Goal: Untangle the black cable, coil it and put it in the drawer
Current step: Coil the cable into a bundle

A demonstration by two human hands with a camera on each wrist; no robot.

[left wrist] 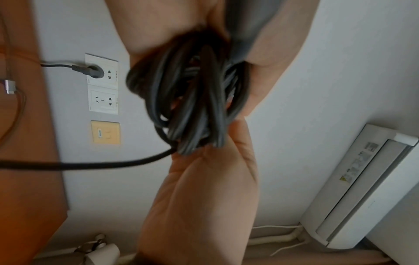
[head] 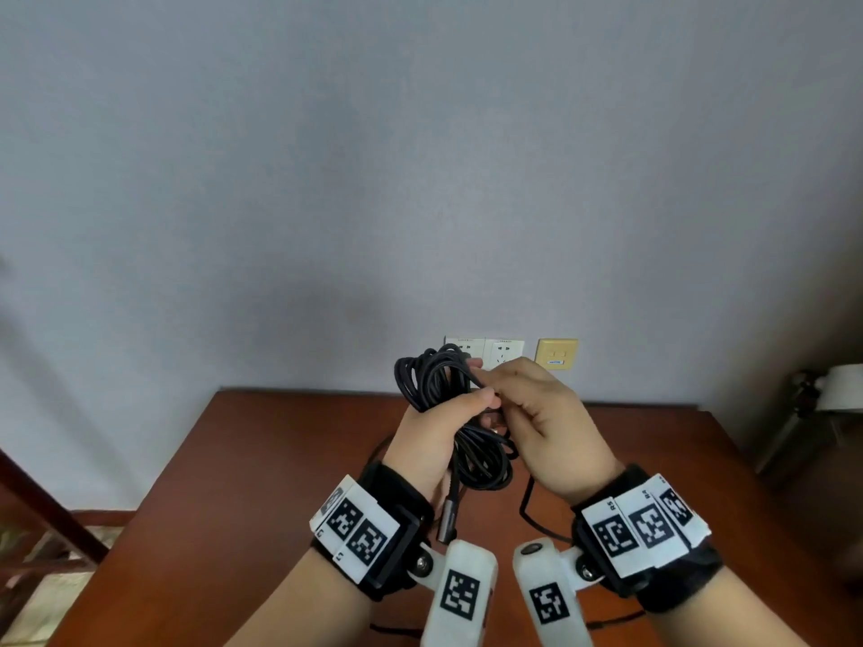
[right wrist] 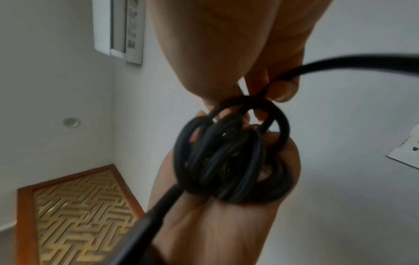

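Note:
Held above the brown table (head: 280, 459), the black cable (head: 485, 459) is bunched into a loose coil. My left hand (head: 443, 427) grips the coil around its middle, loops sticking out above and below the fist. The right hand (head: 518, 403) pinches a single strand at the coil's top. In the right wrist view its fingertips (right wrist: 283, 89) nip that strand beside the coil (right wrist: 226, 161). A grey connector (head: 449, 516) dangles under my left wrist. One loose strand (head: 527, 502) trails down onto the table. In the left wrist view the coil (left wrist: 192, 93) fills the centre. No drawer is in view.
Two white wall sockets (head: 485, 350) and a yellow plate (head: 556, 352) sit on the wall behind the table; a grey plug (left wrist: 90, 70) is in one socket. A wooden rail (head: 28, 497) stands left, a white object (head: 840, 387) right. An air conditioner (left wrist: 362, 188) hangs on the wall.

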